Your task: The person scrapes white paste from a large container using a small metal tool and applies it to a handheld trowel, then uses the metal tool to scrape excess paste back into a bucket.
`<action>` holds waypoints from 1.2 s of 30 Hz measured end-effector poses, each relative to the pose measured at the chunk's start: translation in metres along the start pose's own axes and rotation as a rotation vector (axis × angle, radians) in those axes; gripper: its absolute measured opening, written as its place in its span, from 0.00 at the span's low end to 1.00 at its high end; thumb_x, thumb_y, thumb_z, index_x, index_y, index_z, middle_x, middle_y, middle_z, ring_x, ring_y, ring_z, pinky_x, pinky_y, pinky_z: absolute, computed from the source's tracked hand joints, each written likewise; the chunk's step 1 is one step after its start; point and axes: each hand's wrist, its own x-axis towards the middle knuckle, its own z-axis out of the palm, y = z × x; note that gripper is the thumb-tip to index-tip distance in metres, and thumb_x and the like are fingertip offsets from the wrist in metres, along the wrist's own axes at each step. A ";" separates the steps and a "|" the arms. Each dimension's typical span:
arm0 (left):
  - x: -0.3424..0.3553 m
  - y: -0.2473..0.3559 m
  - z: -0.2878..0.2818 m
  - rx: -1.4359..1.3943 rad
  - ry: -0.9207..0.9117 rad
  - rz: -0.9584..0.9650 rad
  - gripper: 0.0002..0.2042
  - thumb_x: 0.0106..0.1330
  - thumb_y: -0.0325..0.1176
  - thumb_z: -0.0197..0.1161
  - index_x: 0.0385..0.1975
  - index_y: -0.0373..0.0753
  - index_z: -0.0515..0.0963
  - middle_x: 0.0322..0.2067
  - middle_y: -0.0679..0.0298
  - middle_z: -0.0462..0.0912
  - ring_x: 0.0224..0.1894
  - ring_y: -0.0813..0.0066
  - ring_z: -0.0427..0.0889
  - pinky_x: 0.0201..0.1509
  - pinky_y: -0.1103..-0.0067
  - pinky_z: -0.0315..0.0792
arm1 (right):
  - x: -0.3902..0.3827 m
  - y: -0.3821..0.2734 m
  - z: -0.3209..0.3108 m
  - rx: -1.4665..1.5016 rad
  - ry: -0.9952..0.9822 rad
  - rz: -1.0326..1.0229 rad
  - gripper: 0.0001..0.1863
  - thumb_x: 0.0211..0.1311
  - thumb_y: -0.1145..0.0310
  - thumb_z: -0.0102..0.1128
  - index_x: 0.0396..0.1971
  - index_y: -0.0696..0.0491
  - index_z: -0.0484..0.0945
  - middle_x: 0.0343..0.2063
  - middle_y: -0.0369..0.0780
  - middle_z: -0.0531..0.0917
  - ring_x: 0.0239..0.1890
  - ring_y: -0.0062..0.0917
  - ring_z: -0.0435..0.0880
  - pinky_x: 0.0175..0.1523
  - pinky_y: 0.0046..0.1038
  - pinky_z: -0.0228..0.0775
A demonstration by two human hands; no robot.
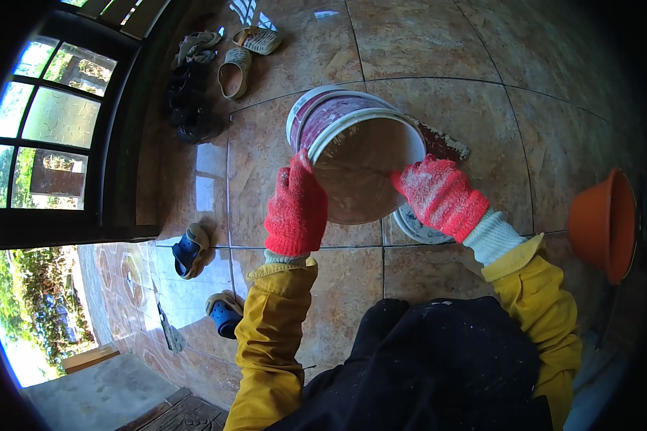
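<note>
A white bucket (pixel 338 115) with a purple-red band leans toward me over the tiled floor, its mouth facing up at me. Smooth brown material (pixel 359 176) shows inside its white rim. My left hand (pixel 297 205), in a red glove dusted with pale residue, is closed on the near left of the rim. On the right side of the rim, my right hand (pixel 442 197), in a matching glove, is closed too, its fingertips partly hidden. Under that hand, a round white-rimmed thing (pixel 417 226) with a grey inside is partly covered by the bucket.
Behind the bucket lies a reddish flat piece (pixel 444 142) crusted with pale material. An orange basin (pixel 605 226) is at the right. Beige shoes (pixel 233 74), dark footwear (pixel 192 108) and blue clogs (pixel 188 251) lie to the left, near the dark-framed glazed door (pixel 54 122).
</note>
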 end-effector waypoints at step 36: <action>0.029 0.020 -0.003 -0.114 -0.040 -0.098 0.14 0.68 0.41 0.40 0.48 0.48 0.67 0.40 0.51 0.75 0.34 0.39 0.76 0.35 0.53 0.71 | 0.006 0.014 -0.012 0.143 0.083 0.286 0.11 0.53 0.68 0.51 0.38 0.46 0.76 0.24 0.42 0.79 0.27 0.38 0.80 0.28 0.39 0.71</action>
